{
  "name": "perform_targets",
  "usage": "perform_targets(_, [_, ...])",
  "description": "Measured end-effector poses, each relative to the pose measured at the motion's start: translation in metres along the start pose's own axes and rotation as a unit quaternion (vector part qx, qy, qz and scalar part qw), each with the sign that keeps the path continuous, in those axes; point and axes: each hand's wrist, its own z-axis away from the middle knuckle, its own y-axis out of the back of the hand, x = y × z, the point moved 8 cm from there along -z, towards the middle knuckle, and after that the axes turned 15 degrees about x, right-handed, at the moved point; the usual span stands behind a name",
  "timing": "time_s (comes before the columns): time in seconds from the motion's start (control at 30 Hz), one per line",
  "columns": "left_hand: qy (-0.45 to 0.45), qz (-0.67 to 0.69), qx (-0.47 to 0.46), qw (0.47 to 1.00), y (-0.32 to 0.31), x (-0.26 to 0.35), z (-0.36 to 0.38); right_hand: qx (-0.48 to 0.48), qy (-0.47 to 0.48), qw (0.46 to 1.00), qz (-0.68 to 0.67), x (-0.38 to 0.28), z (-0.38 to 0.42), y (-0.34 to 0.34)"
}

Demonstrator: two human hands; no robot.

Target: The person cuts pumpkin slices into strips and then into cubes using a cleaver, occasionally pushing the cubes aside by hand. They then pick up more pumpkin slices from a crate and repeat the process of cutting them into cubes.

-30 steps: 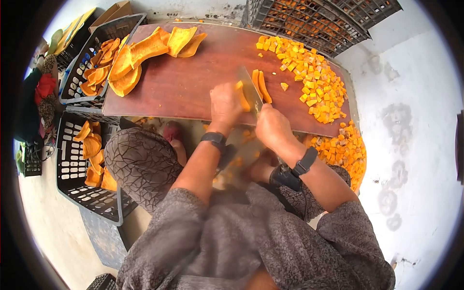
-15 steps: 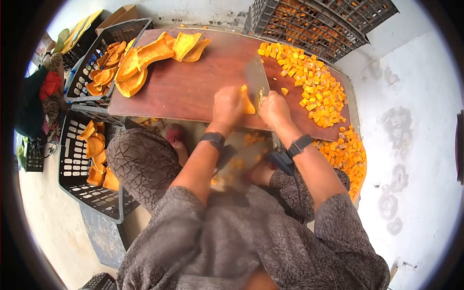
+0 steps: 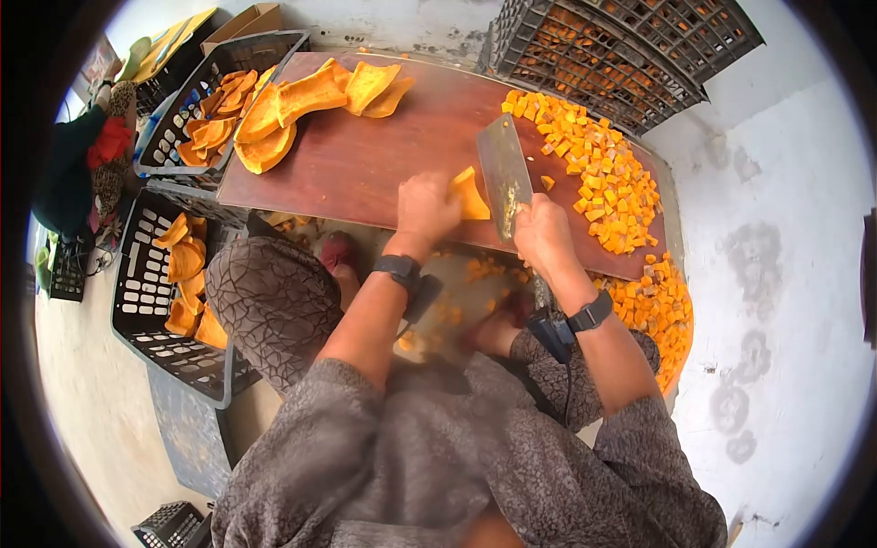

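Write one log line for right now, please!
left hand: against orange piece | right hand: grip on big knife | knife: beside piece | orange cubes: piled at right end of board

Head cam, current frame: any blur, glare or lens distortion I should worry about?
Head view: strong fisheye, with black corners and bowed edges; left hand soft, probably motion blur; cleaver and diced cubes fairly crisp; smeary patch over the shirt front; right-hand wall bright, stains still readable; faint sheen on the board, no harsh glare.
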Motion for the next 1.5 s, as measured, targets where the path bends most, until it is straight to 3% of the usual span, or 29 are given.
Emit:
perform_targets(0.23, [-0.018, 0.023, 0.080, 0.996, 0.005, 0.009, 0.006, -0.019, 0.048, 0.998, 0.032, -0.027, 0.009, 0.013])
perform_targets(0.77, [-0.014, 0.030, 0.048, 0.998, -0.003, 0.002, 0.010, -0.046, 0.070, 0.994, 0.065, -0.040, 0.019, 0.022])
perform_targets(1.13, [-0.074, 0.071, 0.085, 0.991, 0.001, 0.013, 0.008, -0.077, 0.099, 0.989, 0.077, -0.041, 0.012, 0.029])
perform_targets(1.37, [-0.111, 0.080, 0.094, 0.986, 0.003, 0.017, 0.008, -0.083, 0.069, 0.992, 0.069, -0.047, -0.013, 0.005])
perform_targets(1.5, [-0.103, 0.072, 0.071, 0.990, -0.002, 0.015, 0.007, -0.066, 0.109, 0.989, 0.078, -0.052, -0.019, -0.004])
